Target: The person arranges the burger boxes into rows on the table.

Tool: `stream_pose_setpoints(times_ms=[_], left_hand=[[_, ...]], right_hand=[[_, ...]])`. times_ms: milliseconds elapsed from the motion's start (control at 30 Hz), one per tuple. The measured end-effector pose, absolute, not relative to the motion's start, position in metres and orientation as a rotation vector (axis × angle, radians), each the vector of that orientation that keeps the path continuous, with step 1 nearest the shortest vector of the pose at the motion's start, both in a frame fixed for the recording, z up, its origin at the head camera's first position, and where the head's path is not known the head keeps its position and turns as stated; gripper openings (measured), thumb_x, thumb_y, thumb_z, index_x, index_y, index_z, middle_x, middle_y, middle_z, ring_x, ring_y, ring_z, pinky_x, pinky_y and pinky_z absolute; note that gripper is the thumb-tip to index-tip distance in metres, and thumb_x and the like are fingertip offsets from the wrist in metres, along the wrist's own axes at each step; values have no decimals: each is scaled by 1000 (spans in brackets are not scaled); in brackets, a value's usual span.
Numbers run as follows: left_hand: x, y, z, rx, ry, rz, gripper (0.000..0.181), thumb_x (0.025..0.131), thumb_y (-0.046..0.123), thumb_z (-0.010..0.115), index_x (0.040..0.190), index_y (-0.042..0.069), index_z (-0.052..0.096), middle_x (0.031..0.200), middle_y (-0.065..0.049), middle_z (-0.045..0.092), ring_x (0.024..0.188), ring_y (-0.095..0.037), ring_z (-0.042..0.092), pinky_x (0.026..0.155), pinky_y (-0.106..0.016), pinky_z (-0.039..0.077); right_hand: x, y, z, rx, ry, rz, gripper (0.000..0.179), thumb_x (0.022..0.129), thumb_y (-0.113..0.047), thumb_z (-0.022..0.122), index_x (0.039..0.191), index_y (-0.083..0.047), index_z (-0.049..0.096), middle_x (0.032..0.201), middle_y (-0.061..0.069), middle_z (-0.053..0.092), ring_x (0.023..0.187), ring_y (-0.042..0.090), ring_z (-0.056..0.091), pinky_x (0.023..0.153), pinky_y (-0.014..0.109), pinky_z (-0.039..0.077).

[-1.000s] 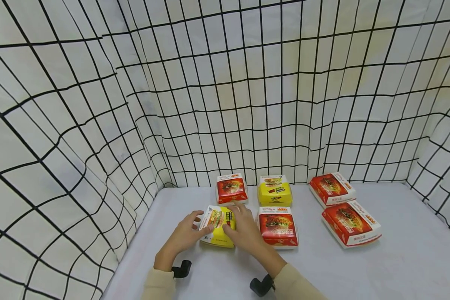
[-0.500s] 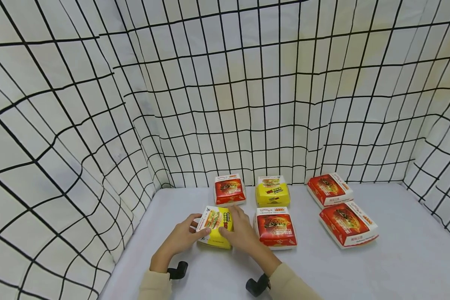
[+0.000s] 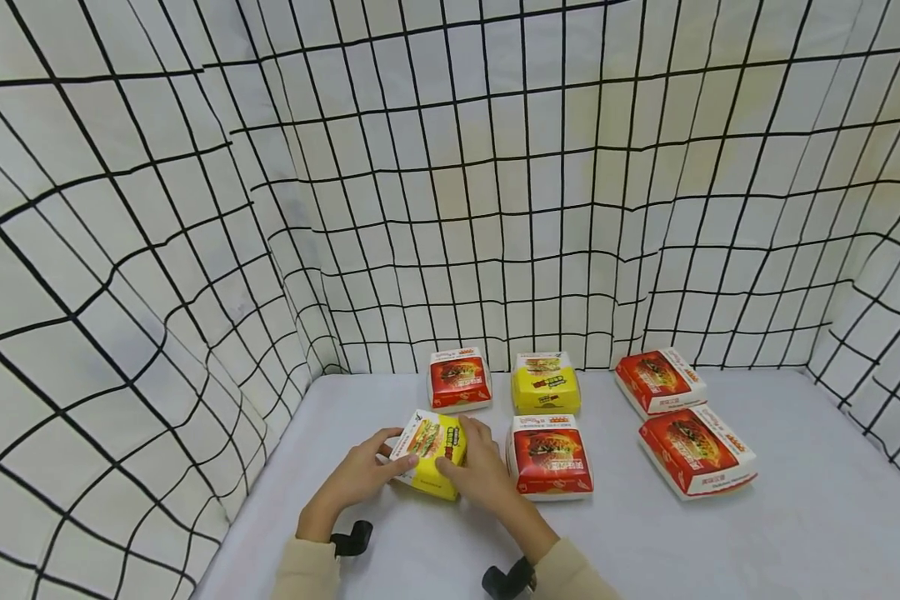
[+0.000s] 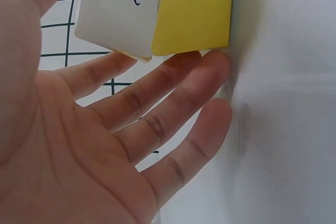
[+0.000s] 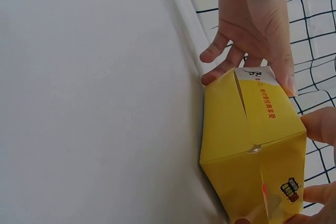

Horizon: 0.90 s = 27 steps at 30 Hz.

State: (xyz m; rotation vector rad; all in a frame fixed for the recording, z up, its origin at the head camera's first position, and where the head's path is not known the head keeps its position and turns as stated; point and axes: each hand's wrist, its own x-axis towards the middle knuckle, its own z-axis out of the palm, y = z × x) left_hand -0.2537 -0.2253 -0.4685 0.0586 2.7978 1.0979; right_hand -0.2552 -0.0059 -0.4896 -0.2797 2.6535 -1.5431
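A yellow and white burger box (image 3: 432, 454) is between both hands at the front left of the table. My left hand (image 3: 357, 478) grips its left side, thumb at the upper edge and fingertips against the side (image 4: 192, 17). On the opposite side my right hand (image 3: 483, 473) holds it, the thumb over the near right corner and the fingers along the right side. In the right wrist view, the box's yellow side (image 5: 257, 145) shows its lid seam closed. Close to the right hand's fingers lies a red burger box (image 3: 551, 457).
Behind stand another red burger box (image 3: 460, 380) and a yellow one (image 3: 546, 383). Farther right, two red boxes (image 3: 660, 381) sit one in front of the other, their edges close together. A white cloth with black grid lines (image 3: 450, 183) walls the table's back and sides.
The held box has turned slightly, its near edge swinging toward the right. The right hand's fingers have moved down from its far corner to its right side. Other boxes stay put.
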Motion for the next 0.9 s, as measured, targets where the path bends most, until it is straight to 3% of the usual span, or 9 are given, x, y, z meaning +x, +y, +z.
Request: stream_pose_setpoints(times_ms=[300, 900], left_hand=[[-256, -229, -474, 34, 2705, 1196, 76, 87, 57, 75, 150, 20, 51, 116, -11, 64, 88, -20, 61, 71, -34, 52], [-259, -237, -475, 57, 2659, 1259, 75, 90, 54, 73, 151, 17, 50, 117, -13, 66, 79, -21, 62, 67, -34, 51]], right_hand=[[-247, -8, -493, -235, 2639, -1578, 83, 90, -33, 75, 158, -10, 33, 160, 20, 32, 134, 36, 46, 107, 60, 46], [-246, -5, -490, -309, 2662, -1514, 88, 88, -38, 77, 158, -9, 31, 160, 22, 33, 141, 41, 42, 109, 65, 41]])
